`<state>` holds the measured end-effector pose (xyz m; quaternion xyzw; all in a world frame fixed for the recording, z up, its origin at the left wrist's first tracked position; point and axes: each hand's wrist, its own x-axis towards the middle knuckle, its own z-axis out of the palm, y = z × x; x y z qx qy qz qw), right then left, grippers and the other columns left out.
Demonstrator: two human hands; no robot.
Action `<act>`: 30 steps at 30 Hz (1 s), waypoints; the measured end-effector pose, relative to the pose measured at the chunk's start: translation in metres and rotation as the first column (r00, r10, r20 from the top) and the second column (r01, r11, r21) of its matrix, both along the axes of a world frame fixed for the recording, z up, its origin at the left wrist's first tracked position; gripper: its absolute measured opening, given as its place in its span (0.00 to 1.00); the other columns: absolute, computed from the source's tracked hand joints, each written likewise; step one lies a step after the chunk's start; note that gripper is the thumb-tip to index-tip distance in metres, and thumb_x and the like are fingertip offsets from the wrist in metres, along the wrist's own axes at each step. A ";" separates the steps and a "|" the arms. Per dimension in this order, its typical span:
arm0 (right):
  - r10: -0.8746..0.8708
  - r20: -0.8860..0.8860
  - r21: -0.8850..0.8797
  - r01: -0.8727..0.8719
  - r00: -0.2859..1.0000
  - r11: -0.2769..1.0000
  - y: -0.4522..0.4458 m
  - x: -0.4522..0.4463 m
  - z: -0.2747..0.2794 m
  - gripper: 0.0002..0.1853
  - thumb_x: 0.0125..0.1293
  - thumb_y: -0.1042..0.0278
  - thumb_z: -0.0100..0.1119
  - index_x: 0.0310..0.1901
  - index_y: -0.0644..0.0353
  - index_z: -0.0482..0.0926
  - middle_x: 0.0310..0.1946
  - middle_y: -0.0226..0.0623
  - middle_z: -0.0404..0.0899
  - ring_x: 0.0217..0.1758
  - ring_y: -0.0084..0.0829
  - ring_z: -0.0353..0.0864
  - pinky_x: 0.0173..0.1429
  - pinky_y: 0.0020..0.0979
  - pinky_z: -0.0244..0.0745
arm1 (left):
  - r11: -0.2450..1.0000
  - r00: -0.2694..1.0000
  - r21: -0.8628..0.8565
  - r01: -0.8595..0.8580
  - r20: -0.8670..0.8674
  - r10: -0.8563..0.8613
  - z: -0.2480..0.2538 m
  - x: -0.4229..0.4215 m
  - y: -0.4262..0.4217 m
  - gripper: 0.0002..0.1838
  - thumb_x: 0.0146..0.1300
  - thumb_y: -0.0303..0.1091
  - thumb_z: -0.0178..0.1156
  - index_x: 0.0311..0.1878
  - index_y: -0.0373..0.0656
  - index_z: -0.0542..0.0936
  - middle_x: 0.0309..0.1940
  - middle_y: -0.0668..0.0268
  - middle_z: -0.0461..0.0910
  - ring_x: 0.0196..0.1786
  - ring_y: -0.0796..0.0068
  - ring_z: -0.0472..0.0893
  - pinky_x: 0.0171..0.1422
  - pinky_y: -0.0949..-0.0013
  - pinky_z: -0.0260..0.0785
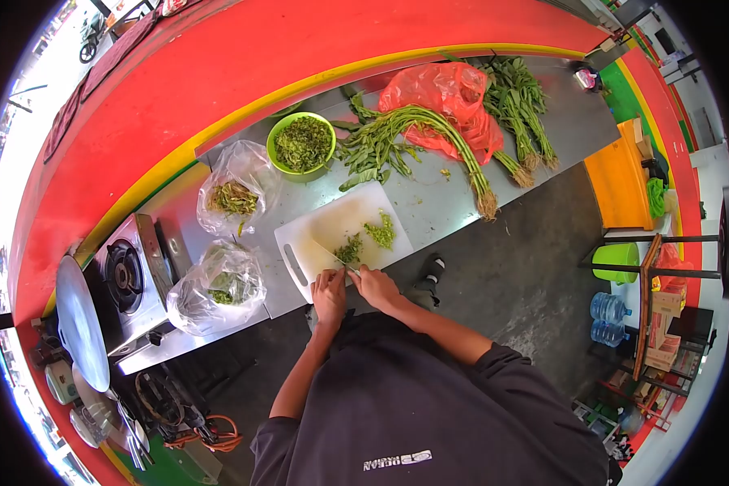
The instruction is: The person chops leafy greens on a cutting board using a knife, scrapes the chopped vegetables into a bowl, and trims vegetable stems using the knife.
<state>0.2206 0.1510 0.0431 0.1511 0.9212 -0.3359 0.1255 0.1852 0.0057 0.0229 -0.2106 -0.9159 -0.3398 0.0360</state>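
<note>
A white cutting board (pixel 300 229) lies on the metal counter in front of me. Chopped greens (pixel 380 232) sit on its right part, with a smaller dark green heap (pixel 349 249) near its middle. Over the board's near edge, my right hand (pixel 374 286) is closed round the handle of a knife (pixel 330 252), whose blade points up and left across the board. My left hand (pixel 329 296) is closed beside it, its fingertips at the knife; what it holds, if anything, is too small to make out.
Behind the board stand a green bowl (pixel 302 174) of chopped greens, leafy bundles with roots (pixel 462 154) and a red plastic bag (pixel 437 89). Two clear bags (pixel 239 202) lie to the left, near a gas stove (pixel 138 279) and a large pan (pixel 81 324).
</note>
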 end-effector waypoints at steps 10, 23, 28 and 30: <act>-0.007 -0.019 0.026 0.007 1.000 1.000 0.000 0.010 -0.006 0.26 0.78 0.46 0.49 0.37 0.67 0.76 0.25 0.60 0.82 0.31 0.63 0.84 0.36 0.56 0.79 | 0.994 0.995 0.070 -0.085 0.062 0.080 0.003 -0.003 0.003 0.09 0.63 0.27 0.65 0.46 0.45 0.88 0.37 0.67 0.83 0.42 0.63 0.82 0.46 0.60 0.69; -0.007 0.003 -0.003 0.007 1.000 1.000 0.000 0.012 -0.011 0.25 0.77 0.46 0.49 0.39 0.66 0.76 0.27 0.60 0.83 0.33 0.63 0.84 0.37 0.58 0.79 | 0.984 0.991 0.115 -0.135 0.027 0.132 -0.006 -0.008 0.001 0.07 0.62 0.28 0.68 0.43 0.42 0.88 0.33 0.64 0.85 0.32 0.66 0.83 0.39 0.62 0.69; -0.007 0.028 -0.011 0.007 1.000 1.000 0.000 0.005 -0.001 0.25 0.77 0.46 0.49 0.38 0.65 0.76 0.25 0.60 0.82 0.31 0.64 0.83 0.36 0.58 0.78 | 0.978 0.984 0.145 -0.152 0.113 0.136 -0.010 -0.007 0.001 0.07 0.62 0.28 0.67 0.43 0.45 0.88 0.34 0.65 0.85 0.35 0.64 0.83 0.43 0.61 0.69; -0.015 0.021 -0.020 0.016 1.000 1.000 0.000 0.007 0.006 0.26 0.77 0.46 0.48 0.38 0.66 0.76 0.26 0.61 0.82 0.33 0.65 0.83 0.38 0.59 0.78 | 0.969 0.980 0.178 -0.169 0.131 0.147 -0.011 -0.008 0.000 0.07 0.61 0.28 0.68 0.43 0.44 0.88 0.33 0.65 0.85 0.34 0.64 0.83 0.43 0.61 0.70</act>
